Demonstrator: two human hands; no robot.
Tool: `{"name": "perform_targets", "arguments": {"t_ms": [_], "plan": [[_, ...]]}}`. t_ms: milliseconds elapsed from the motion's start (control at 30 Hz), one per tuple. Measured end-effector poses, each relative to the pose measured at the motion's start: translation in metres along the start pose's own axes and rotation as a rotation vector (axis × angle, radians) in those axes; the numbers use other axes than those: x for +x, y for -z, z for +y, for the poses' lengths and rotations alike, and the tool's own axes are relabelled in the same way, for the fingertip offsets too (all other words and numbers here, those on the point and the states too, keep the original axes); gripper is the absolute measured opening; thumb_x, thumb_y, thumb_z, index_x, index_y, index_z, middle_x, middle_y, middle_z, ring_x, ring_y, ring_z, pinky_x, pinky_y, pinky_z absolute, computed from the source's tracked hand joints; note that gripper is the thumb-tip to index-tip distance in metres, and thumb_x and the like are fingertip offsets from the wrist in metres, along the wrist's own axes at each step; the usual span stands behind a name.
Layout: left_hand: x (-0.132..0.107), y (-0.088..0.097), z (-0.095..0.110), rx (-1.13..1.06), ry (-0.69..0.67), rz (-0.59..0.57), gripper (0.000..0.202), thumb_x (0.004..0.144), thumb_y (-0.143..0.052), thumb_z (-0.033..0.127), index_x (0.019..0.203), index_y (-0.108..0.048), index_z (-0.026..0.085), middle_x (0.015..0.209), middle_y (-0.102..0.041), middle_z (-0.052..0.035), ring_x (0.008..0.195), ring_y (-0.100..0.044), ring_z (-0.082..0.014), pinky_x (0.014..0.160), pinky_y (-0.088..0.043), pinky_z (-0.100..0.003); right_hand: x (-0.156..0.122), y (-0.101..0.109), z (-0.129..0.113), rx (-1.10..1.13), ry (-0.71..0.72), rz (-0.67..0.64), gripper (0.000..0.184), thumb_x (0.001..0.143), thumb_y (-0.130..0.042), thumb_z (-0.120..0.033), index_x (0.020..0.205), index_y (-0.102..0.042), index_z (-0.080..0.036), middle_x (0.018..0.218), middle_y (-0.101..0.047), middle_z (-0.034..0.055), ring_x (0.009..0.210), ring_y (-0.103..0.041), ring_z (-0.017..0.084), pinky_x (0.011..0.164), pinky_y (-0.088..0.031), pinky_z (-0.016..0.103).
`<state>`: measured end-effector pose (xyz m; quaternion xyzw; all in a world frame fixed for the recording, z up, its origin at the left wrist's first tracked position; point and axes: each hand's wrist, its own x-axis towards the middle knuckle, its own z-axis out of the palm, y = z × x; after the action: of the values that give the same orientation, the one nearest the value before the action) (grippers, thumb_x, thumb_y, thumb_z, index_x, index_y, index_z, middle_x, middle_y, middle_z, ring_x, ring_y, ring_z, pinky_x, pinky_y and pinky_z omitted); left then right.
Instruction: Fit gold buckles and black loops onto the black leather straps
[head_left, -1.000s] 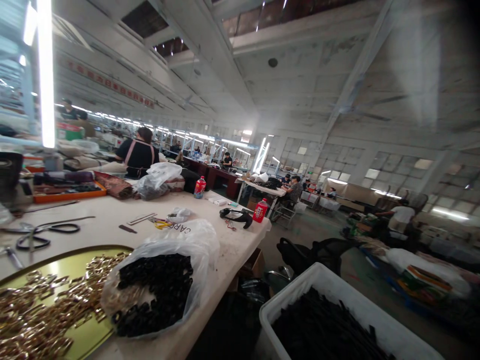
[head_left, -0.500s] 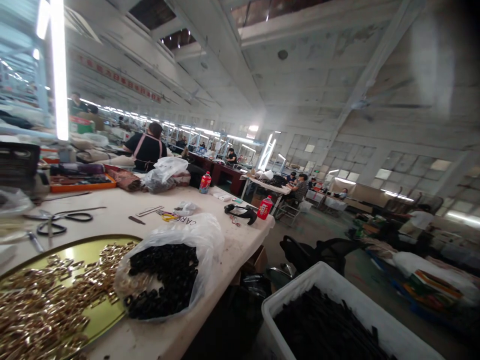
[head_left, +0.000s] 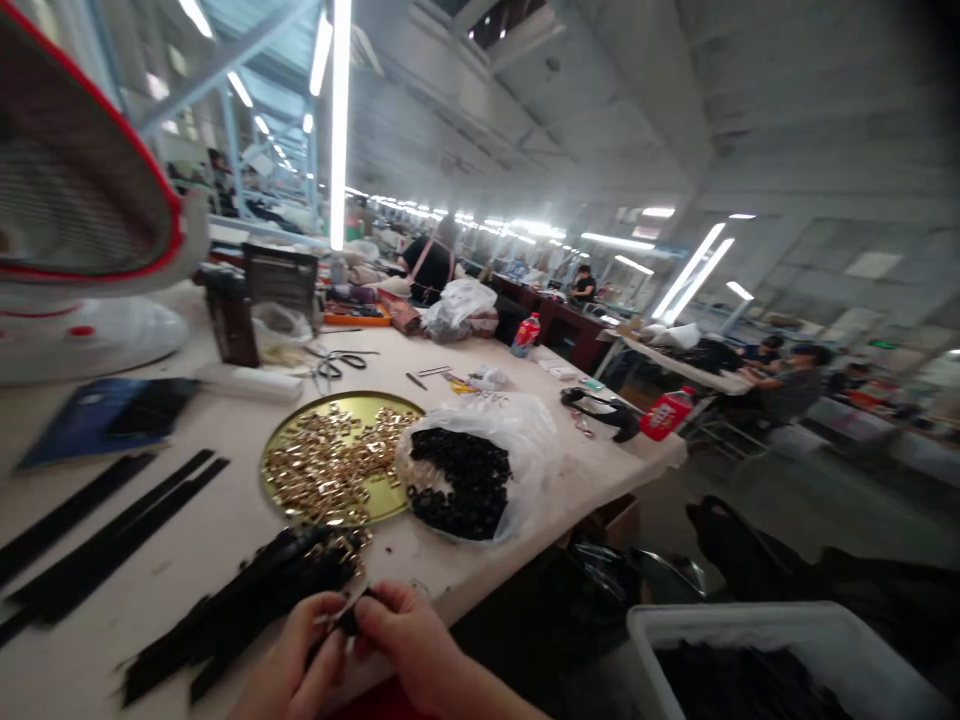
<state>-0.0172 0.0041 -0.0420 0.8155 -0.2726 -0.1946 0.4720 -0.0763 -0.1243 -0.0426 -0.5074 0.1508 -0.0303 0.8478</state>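
Observation:
At the table's near edge, my left hand (head_left: pixel 304 650) and my right hand (head_left: pixel 412 635) meet, fingers pinched together. Between them is a small dark piece (head_left: pixel 352 612), apparently the end of a black strap, with a pale glint beside it; motion blurs its detail. Just beyond my left hand lies a bundle of black straps (head_left: pixel 247 600) with gold buckles at its far end. A round gold tray (head_left: pixel 390 497) full of loose gold buckles (head_left: pixel 322 455) sits past the bundle. Touching the tray, a clear plastic bag (head_left: pixel 536 440) holds small black pieces (head_left: pixel 469 480).
A red-rimmed fan (head_left: pixel 82 170) stands at the left, above several flat black strips (head_left: pixel 120 530). Scissors (head_left: pixel 334 365) and red bottles (head_left: pixel 526 335) are farther back. A white bin (head_left: pixel 750 612) of black strips stands right of the table. People sit at other tables behind.
The view has swung left and down, bringing the fan, the strap bundle and both my hands into sight. The tray and bag now appear nearer the middle.

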Motion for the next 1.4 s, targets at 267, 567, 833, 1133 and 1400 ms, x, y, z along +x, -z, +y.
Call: {"name": "perform_targets", "arguments": {"t_ms": [267,567,833,1133,1400], "plan": [[-0.016,0.014,0.025,-0.102,0.116,0.033,0.019,0.077,-0.045,0.038,0.084,-0.050,0.021,0.079,-0.067,-0.0011,0.075,-0.062,-0.0190,0.068,-0.045,-0.027,0.005,0.002,-0.005,-0.070,0.019,0.035,0.028,0.066,-0.068,-0.038,0.063,-0.054,-0.014,0.055,-0.047,-0.0046,0.050,-0.037,0.007,0.051,-0.030,0.020],[-0.012,0.012,0.017,-0.076,0.125,0.082,0.027,0.081,-0.036,0.038,0.071,-0.054,0.020,0.063,-0.061,0.0023,0.063,-0.056,-0.0159,0.060,-0.040,-0.024,-0.007,-0.004,-0.002,-0.364,0.270,0.041,0.032,0.070,-0.061,-0.048,0.076,-0.063,-0.017,0.074,-0.058,0.0029,0.071,-0.050,0.017,0.067,-0.039,0.029],[-0.016,0.015,0.025,-0.162,0.091,-0.045,0.023,0.079,-0.039,0.034,0.070,-0.055,0.019,0.065,-0.062,0.0019,0.064,-0.056,-0.0149,0.059,-0.039,-0.022,-0.004,0.005,-0.006,-0.204,-0.066,-0.130,0.036,0.067,-0.068,-0.044,0.090,-0.061,-0.017,0.073,-0.060,0.0009,0.065,-0.053,0.013,0.064,-0.039,0.025],[-0.018,0.011,0.021,-0.037,0.185,-0.043,0.019,0.075,-0.046,0.036,0.075,-0.053,0.019,0.069,-0.062,0.0010,0.065,-0.056,-0.0168,0.056,-0.037,-0.023,-0.008,0.009,-0.004,0.007,-0.224,-0.217,0.031,0.058,-0.076,-0.033,0.069,-0.052,-0.016,0.068,-0.056,-0.0030,0.061,-0.052,0.010,0.064,-0.039,0.024],[-0.027,0.022,0.029,-0.025,0.136,-0.098,0.017,0.072,-0.048,0.027,0.086,-0.057,0.020,0.080,-0.066,0.0002,0.075,-0.059,-0.0175,0.066,-0.038,-0.024,0.001,0.012,-0.002,-0.364,0.035,0.024,0.033,0.065,-0.067,-0.040,0.064,-0.041,-0.019,0.054,-0.045,-0.0071,0.045,-0.042,0.008,0.046,-0.034,0.021]]}}
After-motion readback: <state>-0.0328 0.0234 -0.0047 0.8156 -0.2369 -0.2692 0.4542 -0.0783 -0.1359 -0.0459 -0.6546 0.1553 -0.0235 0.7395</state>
